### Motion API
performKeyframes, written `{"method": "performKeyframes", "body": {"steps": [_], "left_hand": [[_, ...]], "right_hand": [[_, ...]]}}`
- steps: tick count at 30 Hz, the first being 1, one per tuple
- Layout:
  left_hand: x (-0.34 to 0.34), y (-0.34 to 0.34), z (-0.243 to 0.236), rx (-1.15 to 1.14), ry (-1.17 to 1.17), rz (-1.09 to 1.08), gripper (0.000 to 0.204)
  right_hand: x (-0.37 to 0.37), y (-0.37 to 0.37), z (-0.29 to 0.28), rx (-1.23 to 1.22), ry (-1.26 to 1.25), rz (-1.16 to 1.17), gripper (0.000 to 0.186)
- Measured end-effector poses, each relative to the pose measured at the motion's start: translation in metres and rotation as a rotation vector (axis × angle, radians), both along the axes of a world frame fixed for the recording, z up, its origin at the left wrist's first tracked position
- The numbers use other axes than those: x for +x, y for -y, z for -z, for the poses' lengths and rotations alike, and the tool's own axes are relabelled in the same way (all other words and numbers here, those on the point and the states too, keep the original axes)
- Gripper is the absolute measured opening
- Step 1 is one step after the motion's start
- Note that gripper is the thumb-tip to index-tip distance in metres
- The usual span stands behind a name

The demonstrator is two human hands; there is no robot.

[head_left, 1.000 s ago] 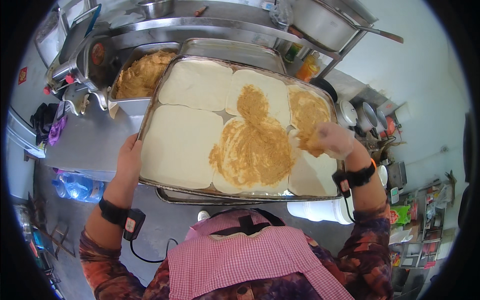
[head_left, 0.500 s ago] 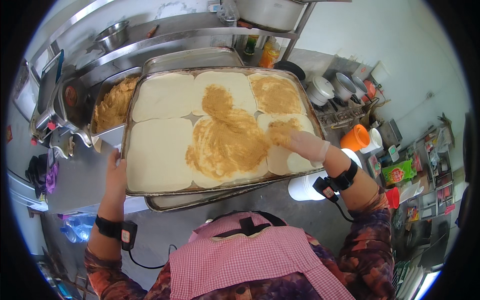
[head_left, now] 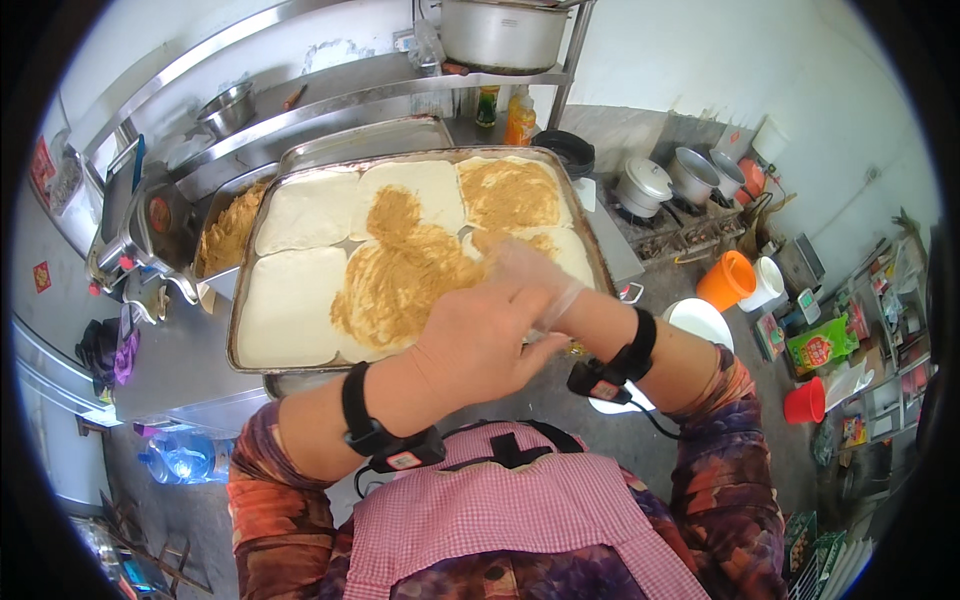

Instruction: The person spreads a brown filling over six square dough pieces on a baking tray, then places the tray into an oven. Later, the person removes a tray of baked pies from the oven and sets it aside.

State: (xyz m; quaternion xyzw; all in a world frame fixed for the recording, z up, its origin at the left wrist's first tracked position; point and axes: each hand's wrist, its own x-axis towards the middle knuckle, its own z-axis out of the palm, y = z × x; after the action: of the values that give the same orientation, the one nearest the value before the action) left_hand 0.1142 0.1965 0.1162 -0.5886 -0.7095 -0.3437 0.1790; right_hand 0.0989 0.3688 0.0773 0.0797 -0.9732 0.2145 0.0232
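A large metal baking tray (head_left: pixel 236 310) bears several flat pale dough sheets (head_left: pixel 292 308). Brown paste (head_left: pixel 405 275) is smeared over the middle sheets and the far-right one; the near-right sheet has a smaller patch. My right hand (head_left: pixel 522 272), in a clear plastic glove, is over the right part of the tray, its outstretched fingers close to the paste; part of it is hidden behind the left. My bare left hand (head_left: pixel 478 335) is at the right wrist, fingers closed around the glove's cuff, thumb nearer me. Its fingertips are partly hidden.
A deep pan of brown paste (head_left: pixel 232 228) stands left of the tray on the steel table (head_left: pixel 180 350). Another tray (head_left: pixel 365 140) lies behind. Pots (head_left: pixel 645 185) are on a stove at right, with an orange bucket (head_left: pixel 727 280) below. A shelf (head_left: pixel 345 95) runs across the back.
My left hand has left the tray's left edge and crossed to my right wrist. My right hand has shifted slightly left. The whole view has also shifted.
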Motion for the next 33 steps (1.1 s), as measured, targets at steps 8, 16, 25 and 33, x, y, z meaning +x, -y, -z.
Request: {"method": "performKeyframes", "body": {"steps": [8,16,25,33], "left_hand": [[0.019,-0.054,0.031,0.027,0.274,0.165,0.007],[0.021,-0.055,0.032,-0.129,0.976,0.163,0.012],[-0.038,0.096,0.076,-0.080,0.349,-0.476,0.007],[-0.073,0.172,0.099,-0.028,0.378,-0.489,0.007]], "right_hand": [[0.027,-0.026,0.043,0.014,-0.291,0.028,0.054],[0.007,-0.064,0.037,-0.216,-0.035,-0.120,0.043],[-0.039,-0.092,0.041,0.190,-0.037,-0.004,0.029],[-0.065,-0.032,0.051,0.304,-0.113,-0.272,0.021]]}}
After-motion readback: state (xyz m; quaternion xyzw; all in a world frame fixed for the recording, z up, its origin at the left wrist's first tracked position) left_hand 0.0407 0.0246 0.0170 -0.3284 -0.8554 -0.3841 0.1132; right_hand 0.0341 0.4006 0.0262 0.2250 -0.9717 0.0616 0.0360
